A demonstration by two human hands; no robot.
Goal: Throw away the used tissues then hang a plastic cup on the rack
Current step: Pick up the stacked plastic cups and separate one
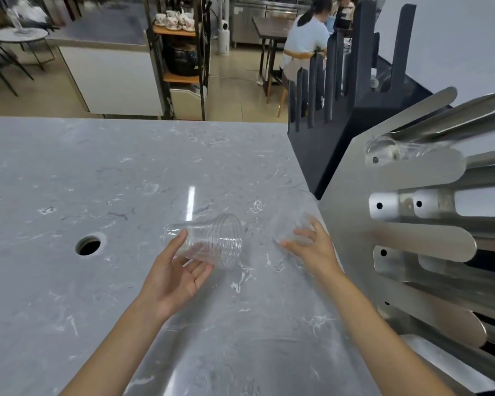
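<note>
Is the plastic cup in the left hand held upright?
No, the plastic cup lies sideways in the left hand, its mouth facing the rack.

— How did the 2 arms sit?
— Both bare forearms reached forward. The left hand (pixel 177 270) lay palm up, its fingers straight beneath a plastic cup (pixel 212 241), thumb clamped on the side above them.
— And the right?
— The right hand (pixel 312 244) showed its back, fingers spread and bent, thumb pointing toward the left fingertips. Anything between its fingers was too blurred to tell.
</note>
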